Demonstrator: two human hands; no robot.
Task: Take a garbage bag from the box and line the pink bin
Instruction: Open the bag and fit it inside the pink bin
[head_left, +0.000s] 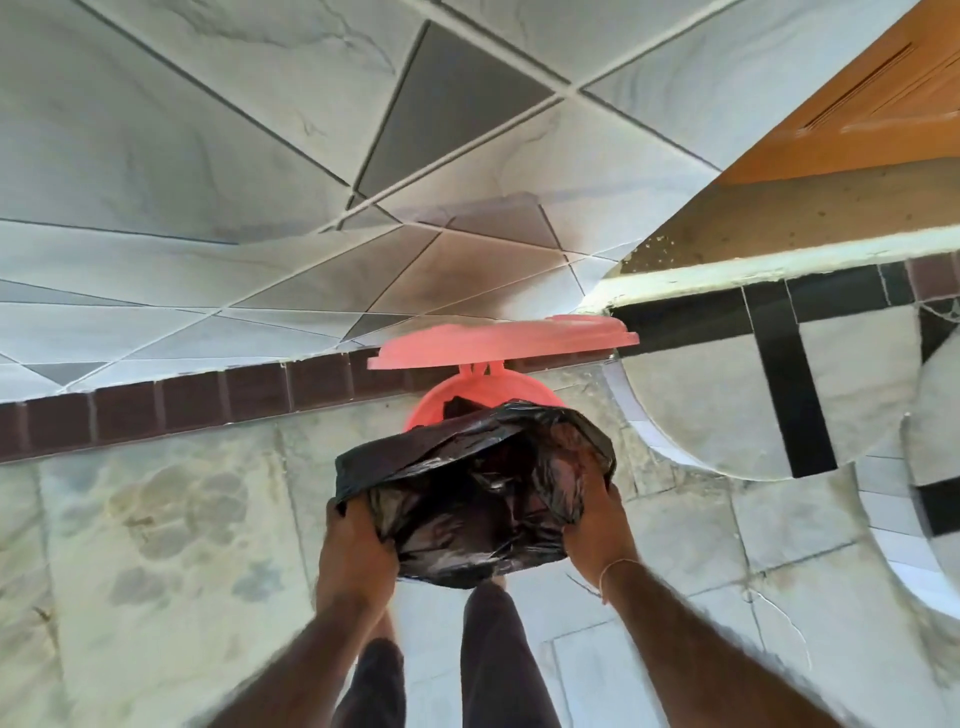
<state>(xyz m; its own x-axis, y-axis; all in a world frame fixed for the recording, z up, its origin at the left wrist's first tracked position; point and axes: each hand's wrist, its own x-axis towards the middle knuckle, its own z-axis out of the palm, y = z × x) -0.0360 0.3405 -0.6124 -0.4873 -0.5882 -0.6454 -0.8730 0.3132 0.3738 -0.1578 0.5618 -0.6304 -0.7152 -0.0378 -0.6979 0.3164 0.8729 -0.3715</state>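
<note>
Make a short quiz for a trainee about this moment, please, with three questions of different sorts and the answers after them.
1. True or false: the lid of the pink bin is closed.
2. Which hands grip the black garbage bag? A. only the left hand B. only the right hand C. both
3. Fill in: the bag's open mouth is held just above the bin's ____.

Key: 1. false, the lid stands open behind the bin. 2. C, one hand grips each side of the bag. 3. rim.
</note>
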